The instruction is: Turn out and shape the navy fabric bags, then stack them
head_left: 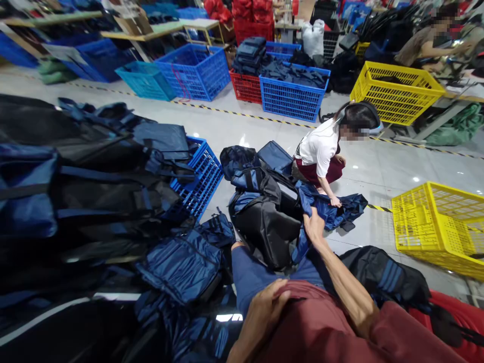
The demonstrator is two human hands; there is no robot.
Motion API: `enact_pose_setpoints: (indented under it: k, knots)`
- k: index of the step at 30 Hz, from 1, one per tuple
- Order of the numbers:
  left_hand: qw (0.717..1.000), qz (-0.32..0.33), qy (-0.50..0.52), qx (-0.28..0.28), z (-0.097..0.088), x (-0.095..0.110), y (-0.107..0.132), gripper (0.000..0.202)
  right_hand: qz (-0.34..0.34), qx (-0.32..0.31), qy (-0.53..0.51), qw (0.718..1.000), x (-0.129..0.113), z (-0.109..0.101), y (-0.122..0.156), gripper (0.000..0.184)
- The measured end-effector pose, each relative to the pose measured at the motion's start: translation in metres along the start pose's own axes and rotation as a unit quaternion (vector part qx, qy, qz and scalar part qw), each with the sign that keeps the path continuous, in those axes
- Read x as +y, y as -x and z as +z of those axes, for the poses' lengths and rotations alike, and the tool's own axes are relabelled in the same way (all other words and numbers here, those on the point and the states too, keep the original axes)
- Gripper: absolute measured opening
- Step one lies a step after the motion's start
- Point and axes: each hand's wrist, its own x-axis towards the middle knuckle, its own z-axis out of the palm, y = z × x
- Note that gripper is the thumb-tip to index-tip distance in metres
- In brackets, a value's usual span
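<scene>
My right hand (314,225) reaches forward between my knees, its fingers closed on blue fabric at the edge of a black-and-blue bag (266,227). That bag stands between my legs. My left hand (266,305) is drawn back by my lap against my dark red shirt (325,320), with fingers curled; what they hold, if anything, is hidden. Just past my right hand lies a limp blue bag (336,209) on the floor, which a crouching person's hand (336,201) touches. A flat blue bag (275,156) lies behind the standing one.
A large heap of black and blue bags (109,201) fills my left side. Beside it stands a blue crate (204,174). At right are a yellow crate (419,222), a black bag (385,272) and red fabric (449,317). The crouching person (321,146) is close ahead; crates line the back.
</scene>
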Motion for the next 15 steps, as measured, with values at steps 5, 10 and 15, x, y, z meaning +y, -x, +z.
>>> enact_pose_setpoints:
  k: [5,10,15]
  knots:
    - [0.935,0.298,-0.089,0.170,-0.038,0.099,-0.040,0.039,-0.154,0.157,0.030,0.975,-0.011,-0.099,-0.017,0.045]
    - [0.919,0.285,-0.201,0.183,-0.064,0.146,-0.136,0.040,-0.372,0.217,0.015,0.902,-0.078,-0.183,0.029,0.053]
    - [0.967,0.160,-0.070,0.184,-0.080,0.073,-0.138,0.028,-0.526,0.171,0.006,0.833,-0.140,-0.202,0.091,0.064]
